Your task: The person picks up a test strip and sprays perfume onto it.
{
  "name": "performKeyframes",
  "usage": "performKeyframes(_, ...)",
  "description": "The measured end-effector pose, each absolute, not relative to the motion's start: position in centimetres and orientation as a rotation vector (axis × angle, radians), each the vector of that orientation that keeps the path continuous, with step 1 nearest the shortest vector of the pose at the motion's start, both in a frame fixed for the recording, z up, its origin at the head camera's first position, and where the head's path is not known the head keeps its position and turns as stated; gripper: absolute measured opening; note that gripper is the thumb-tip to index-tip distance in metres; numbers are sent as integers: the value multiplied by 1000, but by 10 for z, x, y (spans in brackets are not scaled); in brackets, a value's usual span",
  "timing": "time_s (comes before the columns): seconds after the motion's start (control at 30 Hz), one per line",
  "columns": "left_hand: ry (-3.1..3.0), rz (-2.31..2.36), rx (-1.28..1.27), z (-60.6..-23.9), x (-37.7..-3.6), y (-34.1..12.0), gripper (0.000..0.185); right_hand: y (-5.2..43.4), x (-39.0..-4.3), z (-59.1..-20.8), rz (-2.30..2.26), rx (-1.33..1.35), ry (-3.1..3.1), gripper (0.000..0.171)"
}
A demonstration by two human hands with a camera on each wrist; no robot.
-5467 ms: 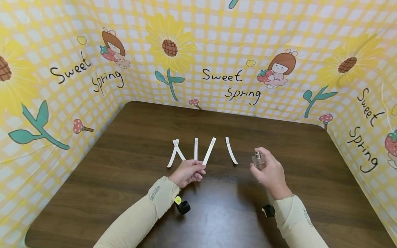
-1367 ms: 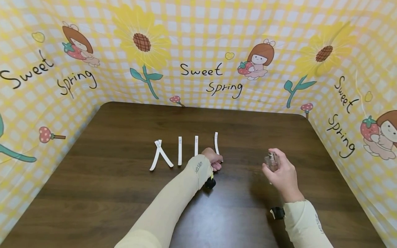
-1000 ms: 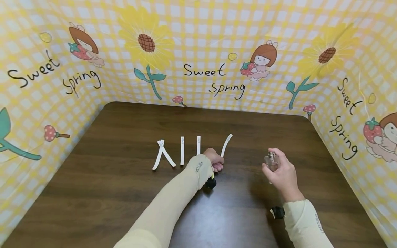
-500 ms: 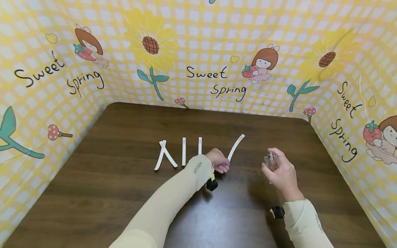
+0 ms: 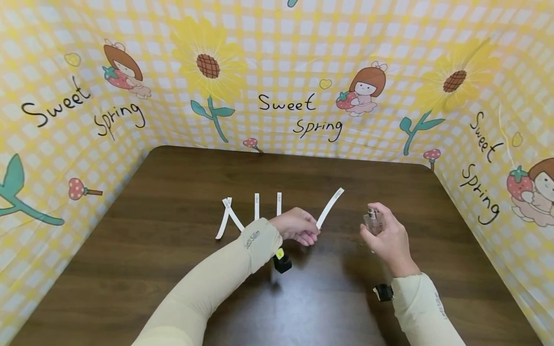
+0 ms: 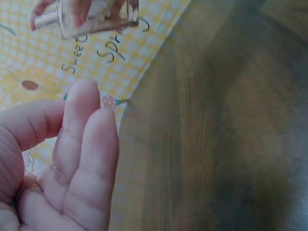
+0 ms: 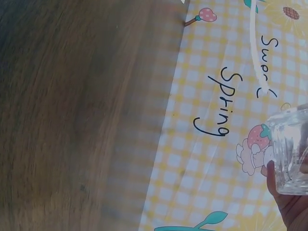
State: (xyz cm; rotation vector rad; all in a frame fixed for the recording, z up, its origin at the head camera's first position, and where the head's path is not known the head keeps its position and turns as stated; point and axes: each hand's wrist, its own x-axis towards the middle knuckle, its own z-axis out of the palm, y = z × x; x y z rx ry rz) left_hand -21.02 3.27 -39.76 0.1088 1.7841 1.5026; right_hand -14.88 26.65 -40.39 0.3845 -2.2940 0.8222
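Observation:
My left hand [image 5: 311, 233] pinches the lower end of a white paper strip [image 5: 331, 207], which slants up and to the right, towards the bottle. My right hand [image 5: 381, 230] grips a small clear glass spray bottle [image 5: 370, 222] upright above the table, one finger on its metal top. In the left wrist view the curled fingers [image 6: 82, 159] fill the lower left and the bottle [image 6: 91, 17] shows at the top. The right wrist view catches only the bottle's glass body [image 7: 291, 149] at the right edge.
Three more white strips lie on the dark wooden table [image 5: 173, 269]: a crossed pair [image 5: 229, 222] and two straight ones [image 5: 257, 206] [image 5: 279, 204]. A yellow checked "Sweet Spring" backdrop [image 5: 298, 72] walls in the back and both sides.
The left hand laid down an earlier strip, took the rightmost one and tilted it right towards the bottle. It has since drawn slightly back towards me. The right hand stayed almost still.

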Motion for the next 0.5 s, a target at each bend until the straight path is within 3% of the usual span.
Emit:
performKeyframes(0.1,1764,1483,125,-396,-203,23,3,268,-148,-404,818,390,-2297,51)
performKeyframes(0.3,1762,1473,128,-394,-187,-8,19,262,-148,-404,821,429,-2293,51)
performKeyframes(0.5,1779,1463,98,-392,-178,-25,17,260,-147,-408,833,422,-2315,50)
